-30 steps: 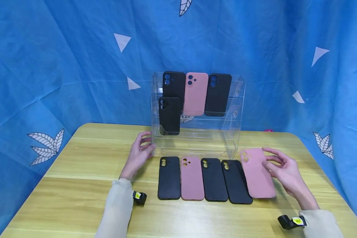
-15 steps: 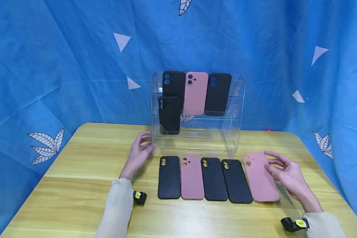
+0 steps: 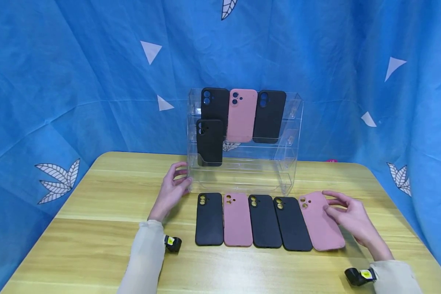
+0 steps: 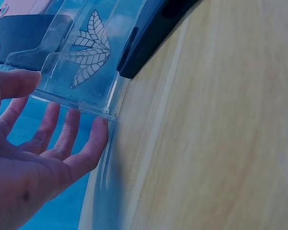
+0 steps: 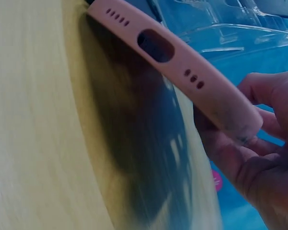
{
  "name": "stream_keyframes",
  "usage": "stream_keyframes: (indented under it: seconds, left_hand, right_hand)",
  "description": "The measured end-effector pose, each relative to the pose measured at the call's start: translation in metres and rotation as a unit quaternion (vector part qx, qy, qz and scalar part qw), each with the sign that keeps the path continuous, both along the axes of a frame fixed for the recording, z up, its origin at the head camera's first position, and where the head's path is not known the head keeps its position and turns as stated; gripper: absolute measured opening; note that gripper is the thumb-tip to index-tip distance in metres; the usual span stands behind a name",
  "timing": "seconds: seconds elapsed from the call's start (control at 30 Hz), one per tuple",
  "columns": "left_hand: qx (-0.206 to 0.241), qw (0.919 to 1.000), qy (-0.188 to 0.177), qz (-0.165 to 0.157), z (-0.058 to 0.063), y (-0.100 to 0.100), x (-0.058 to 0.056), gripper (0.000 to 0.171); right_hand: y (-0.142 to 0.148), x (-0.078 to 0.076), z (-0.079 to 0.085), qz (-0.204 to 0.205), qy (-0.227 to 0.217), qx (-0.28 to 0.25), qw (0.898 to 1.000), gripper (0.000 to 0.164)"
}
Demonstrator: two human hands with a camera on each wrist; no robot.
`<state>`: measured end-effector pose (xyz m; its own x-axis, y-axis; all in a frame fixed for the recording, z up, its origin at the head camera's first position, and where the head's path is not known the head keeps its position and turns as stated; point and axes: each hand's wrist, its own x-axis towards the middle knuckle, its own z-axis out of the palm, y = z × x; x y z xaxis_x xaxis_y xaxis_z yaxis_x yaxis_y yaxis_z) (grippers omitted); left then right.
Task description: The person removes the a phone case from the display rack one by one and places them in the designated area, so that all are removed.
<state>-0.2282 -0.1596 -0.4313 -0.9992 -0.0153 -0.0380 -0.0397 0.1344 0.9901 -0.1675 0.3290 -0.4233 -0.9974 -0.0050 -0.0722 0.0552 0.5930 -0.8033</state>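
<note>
Right hand (image 3: 353,216) grips a pink case (image 3: 323,224) at the row's right end

The fingers and thumb pinch the case by its right edge, just in front of the clear stand (image 3: 242,165) and to its right. The case is tilted, the edge by the hand raised over the table (image 3: 95,228), with a shadow beneath. Whether its left edge touches the neighbouring case cannot be told.

The left hand (image 3: 170,192) holds the stand by its left side, thumb at the front edge, fingers bent against the side wall.

Four cases lie in a row before the stand: first black (image 3: 210,220), second pink (image 3: 238,222), third black (image 3: 265,222), fourth black (image 3: 293,224), the last slanted. The stand's upper tier bears a black, a pink and a black case; another black one leans lower left. Behind hangs blue cloth (image 3: 95,61).
</note>
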Motion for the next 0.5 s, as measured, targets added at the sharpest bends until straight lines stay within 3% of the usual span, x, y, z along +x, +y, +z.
stream_keyframes:
  seconds: [0.2,0.5]
  left_hand:
    - [0.002,1.0000,0.002,-0.001,-0.0002,0.0003,-0.0005,0.048]
    - [0.006,1.0000,0.002,-0.001,0.0001,0.0002,0.0004,0.048]
  right_hand:
    - [0.0015,0.0002,-0.0017,-0.003,0.020,0.071,0.997,0.052]
    - [0.0032,0.0002,-0.0035,0.003,0.040,0.130,0.991,0.047]
